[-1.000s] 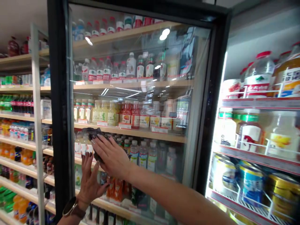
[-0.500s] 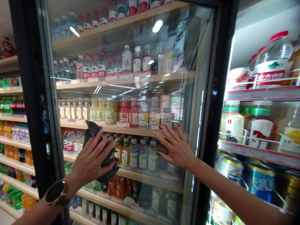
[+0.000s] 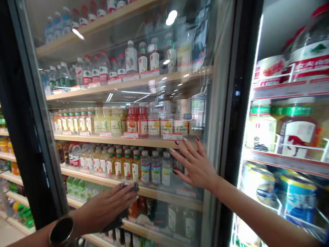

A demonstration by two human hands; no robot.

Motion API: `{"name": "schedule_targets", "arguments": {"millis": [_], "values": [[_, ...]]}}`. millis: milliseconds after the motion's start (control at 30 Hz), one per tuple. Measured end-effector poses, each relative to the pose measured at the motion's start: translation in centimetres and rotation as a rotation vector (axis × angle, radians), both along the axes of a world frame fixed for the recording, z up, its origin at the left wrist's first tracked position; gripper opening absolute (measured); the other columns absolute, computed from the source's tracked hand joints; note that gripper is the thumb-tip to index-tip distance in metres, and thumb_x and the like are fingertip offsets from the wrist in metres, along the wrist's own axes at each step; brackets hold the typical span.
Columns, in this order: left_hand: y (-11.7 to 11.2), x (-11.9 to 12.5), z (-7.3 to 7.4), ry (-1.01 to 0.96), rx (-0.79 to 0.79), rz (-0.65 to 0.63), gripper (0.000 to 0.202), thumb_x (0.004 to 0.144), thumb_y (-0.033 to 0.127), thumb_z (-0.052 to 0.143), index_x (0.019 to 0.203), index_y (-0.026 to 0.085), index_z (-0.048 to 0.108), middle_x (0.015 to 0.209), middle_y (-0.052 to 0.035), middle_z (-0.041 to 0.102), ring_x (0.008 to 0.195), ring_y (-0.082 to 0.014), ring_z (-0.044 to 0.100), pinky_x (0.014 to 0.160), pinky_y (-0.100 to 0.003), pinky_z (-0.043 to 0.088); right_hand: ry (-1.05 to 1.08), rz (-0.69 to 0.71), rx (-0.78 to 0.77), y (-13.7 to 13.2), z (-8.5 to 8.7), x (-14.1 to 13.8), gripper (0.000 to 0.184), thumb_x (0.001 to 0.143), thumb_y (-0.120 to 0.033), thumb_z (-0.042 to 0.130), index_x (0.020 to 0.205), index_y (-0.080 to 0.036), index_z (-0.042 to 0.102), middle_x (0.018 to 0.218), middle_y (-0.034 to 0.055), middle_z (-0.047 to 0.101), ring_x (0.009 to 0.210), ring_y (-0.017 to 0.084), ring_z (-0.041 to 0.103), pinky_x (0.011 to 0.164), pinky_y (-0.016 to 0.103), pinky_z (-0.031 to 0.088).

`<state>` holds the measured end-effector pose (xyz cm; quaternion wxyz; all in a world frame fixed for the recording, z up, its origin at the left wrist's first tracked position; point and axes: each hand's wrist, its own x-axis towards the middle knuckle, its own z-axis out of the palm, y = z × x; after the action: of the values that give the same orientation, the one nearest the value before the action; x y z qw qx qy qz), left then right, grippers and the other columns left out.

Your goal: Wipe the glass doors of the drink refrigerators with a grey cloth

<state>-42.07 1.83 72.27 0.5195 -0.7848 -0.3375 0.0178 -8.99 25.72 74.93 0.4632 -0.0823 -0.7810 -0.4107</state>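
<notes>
Nearest to us, our left hand (image 3: pixel 108 206), with a round-faced watch (image 3: pixel 61 230) on its wrist, lay open and nearly flat over a crumpled dark cloth (image 3: pixel 114 221), holding it against the glass door (image 3: pixel 213 103) of a drinks fridge. Our right hand (image 3: pixel 195 164) was open too and empty, its fingers spread on the glass, well apart from the cloth. Behind the glass, plastic bottles (image 3: pixel 154 168) stood in rows on wooden shelves (image 3: pixel 123 140). Past the door's black frame (image 3: pixel 244 103) on the right, jars (image 3: pixel 295 130) and cans (image 3: pixel 298 195) sat on brightly lit racks, and more drinks (image 3: pixel 7 164) filled shelves at far left.
</notes>
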Motion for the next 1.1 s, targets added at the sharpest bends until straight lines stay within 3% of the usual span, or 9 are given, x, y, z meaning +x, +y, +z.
{"name": "schedule_targets", "arguments": {"millis": [67, 300, 367, 533, 600, 667, 900, 1000, 1100], "values": [[-0.8, -1.7, 1.7, 0.145, -0.107, -0.029, 0.057, 0.086, 0.024, 0.057, 0.143, 0.025, 0.063, 0.168, 0.0055, 0.04, 0.163, -0.0147, 0.022, 0.134, -0.03, 0.023, -0.003, -0.004, 0.004, 0.0, 0.0, 0.0, 0.08, 0.097, -0.05, 0.056, 0.167, -0.024, 0.026, 0.166, 0.0101, 0.045, 0.158, 0.034, 0.035, 0.131, 0.066, 0.017], [2.0, 1.6, 22.9, -0.369, 0.412, 0.14, 0.065, 0.102, 0.031, 0.044, 0.159, 0.001, 0.034, 0.173, -0.0183, 0.023, 0.161, -0.0424, 0.017, 0.125, -0.071, 0.015, -0.008, 0.017, -0.018, 0.0, 0.2, 0.0, 0.083, 0.098, -0.047, 0.053, 0.169, -0.02, 0.019, 0.162, 0.0114, 0.05, 0.157, 0.032, 0.037, 0.132, 0.064, 0.018], [4.0, 4.5, 21.7, -0.482, 0.481, 0.133, 0.071, 0.101, 0.034, 0.049, 0.16, -0.002, 0.03, 0.173, -0.0235, 0.018, 0.161, -0.045, 0.013, 0.127, -0.069, 0.016, 0.006, 0.052, -0.039, 0.2, 0.1, 0.1, 0.086, 0.099, -0.046, 0.052, 0.17, -0.018, 0.013, 0.162, 0.0129, 0.05, 0.156, 0.032, 0.04, 0.131, 0.062, 0.023], [5.8, 6.6, 4.6, -0.063, 0.1, 0.028, 0.065, 0.092, 0.034, 0.06, 0.153, 0.014, 0.05, 0.173, -0.0097, 0.031, 0.165, -0.0286, 0.01, 0.135, -0.046, 0.023, 0.118, 0.105, -0.074, 0.4, 0.0, 0.0, 0.091, 0.098, -0.046, 0.05, 0.17, -0.015, 0.004, 0.168, 0.0167, 0.039, 0.156, 0.035, 0.038, 0.128, 0.062, 0.032], [4.9, 5.2, 0.9, 0.143, -0.064, -0.064, 0.056, 0.092, 0.033, 0.059, 0.146, 0.021, 0.06, 0.169, -0.0008, 0.039, 0.164, -0.0187, 0.018, 0.133, -0.034, 0.029, 0.146, 0.087, -0.091, 0.2, 0.0, -0.1, 0.09, 0.099, -0.042, 0.05, 0.17, -0.016, 0.002, 0.17, 0.0161, 0.036, 0.158, 0.035, 0.036, 0.128, 0.064, 0.031], [3.9, 3.8, 2.6, 0.224, -0.157, -0.092, 0.054, 0.092, 0.031, 0.057, 0.145, 0.026, 0.062, 0.166, 0.0036, 0.044, 0.162, -0.0137, 0.024, 0.131, -0.028, 0.029, 0.172, 0.063, -0.106, 0.0, 0.0, -0.3, 0.09, 0.098, -0.039, 0.051, 0.17, -0.016, 0.002, 0.171, 0.0157, 0.035, 0.159, 0.035, 0.032, 0.129, 0.065, 0.028], [4.6, 7.1, 24.5, -0.448, 0.397, 0.141, 0.064, 0.104, 0.034, 0.037, 0.158, -0.001, 0.034, 0.17, -0.0169, 0.027, 0.16, -0.0407, 0.019, 0.125, -0.067, 0.01, 0.308, 0.05, -0.14, 0.0, -0.5, -0.4, 0.096, 0.095, -0.044, 0.055, 0.17, -0.015, 0.003, 0.175, 0.0146, 0.024, 0.162, 0.039, 0.023, 0.129, 0.07, 0.023], [6.7, 10.0, 22.5, -0.497, 0.465, 0.113, 0.071, 0.101, 0.037, 0.047, 0.16, 0.0, 0.032, 0.173, -0.0204, 0.019, 0.162, -0.0405, 0.012, 0.13, -0.06, 0.01, 0.364, 0.031, -0.176, 0.0, -0.9, -0.5, 0.096, 0.095, -0.044, 0.054, 0.17, -0.013, 0.003, 0.175, 0.0165, 0.019, 0.161, 0.042, 0.024, 0.127, 0.073, 0.024], [7.9, 10.6, 13.2, -0.251, 0.26, 0.057, 0.076, 0.096, 0.039, 0.057, 0.16, 0.006, 0.035, 0.173, -0.018, 0.026, 0.163, -0.0368, 0.017, 0.133, -0.056, 0.017, 0.386, 0.003, -0.197, -0.1, -1.3, -0.6, 0.09, 0.098, -0.04, 0.05, 0.17, -0.014, 0.004, 0.175, 0.0166, 0.021, 0.161, 0.041, 0.025, 0.127, 0.072, 0.025]]}}
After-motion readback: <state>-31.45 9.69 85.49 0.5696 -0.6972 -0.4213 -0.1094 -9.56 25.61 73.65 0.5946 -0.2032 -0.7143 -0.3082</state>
